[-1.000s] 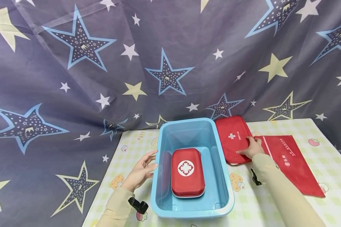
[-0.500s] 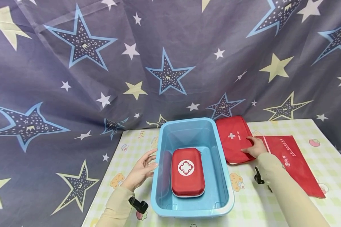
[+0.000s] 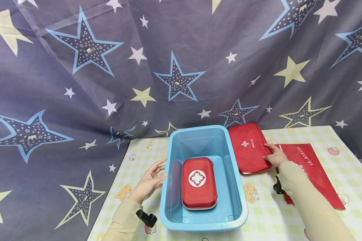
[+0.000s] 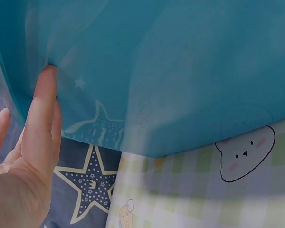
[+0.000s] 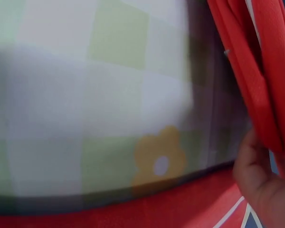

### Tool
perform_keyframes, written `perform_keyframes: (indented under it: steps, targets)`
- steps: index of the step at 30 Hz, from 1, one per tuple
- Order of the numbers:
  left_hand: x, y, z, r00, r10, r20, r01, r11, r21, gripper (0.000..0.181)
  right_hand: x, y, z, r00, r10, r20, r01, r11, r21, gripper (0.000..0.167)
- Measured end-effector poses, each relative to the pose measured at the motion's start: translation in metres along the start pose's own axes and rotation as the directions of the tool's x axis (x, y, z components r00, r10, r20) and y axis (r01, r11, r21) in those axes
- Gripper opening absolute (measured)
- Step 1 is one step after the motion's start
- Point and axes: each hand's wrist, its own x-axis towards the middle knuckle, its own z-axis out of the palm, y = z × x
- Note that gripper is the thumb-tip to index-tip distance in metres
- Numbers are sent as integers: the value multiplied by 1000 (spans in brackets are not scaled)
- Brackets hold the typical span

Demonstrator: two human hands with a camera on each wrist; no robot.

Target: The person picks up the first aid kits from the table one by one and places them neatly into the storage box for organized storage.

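Note:
A light blue plastic bin [image 3: 242, 201] stands at the middle of the table, holding a red hard zip case [image 3: 199, 195] with a white cross emblem. My left hand [image 3: 149, 182] rests against the bin's left side, fingers fairly straight; in the left wrist view a fingertip touches the blue outer wall [image 4: 180, 71]. Right of the bin lies a soft red first aid pouch [image 3: 248, 157] with a white cross. My right hand [image 3: 276, 156] pinches its right edge. In the right wrist view, thumb and finger [image 5: 256, 166] are on either side of the pouch's edge [image 5: 270, 104].
A flat red bag [image 3: 310, 167] with white print lies at the right, partly under my right forearm. The checked tablecloth [image 3: 356, 187] covers the table. A dark star-patterned curtain [image 3: 199, 40] hangs behind it, close to the bin and pouch.
My right hand has slid rightward from the pouch's face to its right edge and now pinches it. That edge looks slightly raised. My left hand and the bin have stayed in place.

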Motion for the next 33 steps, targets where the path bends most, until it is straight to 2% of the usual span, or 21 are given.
perform_keyframes:
  steps: [4, 8, 12, 17, 22, 25, 31, 33]
  targets:
    - [0, 0, 0, 1000, -2, -2, 2, 1000, -4, 62, -4, -1, -4, 998, 22, 57, -31, 989, 146, 71]
    - [1, -1, 0, 1000, 3, 7, -3, 1000, -1, 63, -11, 0, -8, 990, 28, 139, -71, 945, 318, 76]
    - [1, -2, -1, 1000, 7, 16, -7, 1000, 2, 64, -14, 1, -13, 975, 27, 222, -120, 900, 418, 80]
    - [1, -2, -1, 1000, 9, 15, -9, 1000, 4, 64, -15, 4, -16, 949, 40, 313, -201, 843, 499, 88]
    - [1, -1, 0, 1000, 1, 4, -1, 1000, 5, 62, -16, 6, -15, 918, 2, 398, -244, 792, 560, 91]
    - [1, -2, 0, 1000, -2, 4, 2, 1000, -1, 62, -17, 7, -14, 902, -25, 431, -262, 762, 593, 91]
    - [1, -1, 1, 1000, 2, 9, -2, 1000, -1, 63, -19, 9, -12, 879, -66, 473, -313, 668, 675, 93]
    - [1, -1, 0, 1000, -1, 6, 1, 1000, -1, 63, -20, 11, -10, 871, -80, 485, -324, 649, 689, 92]
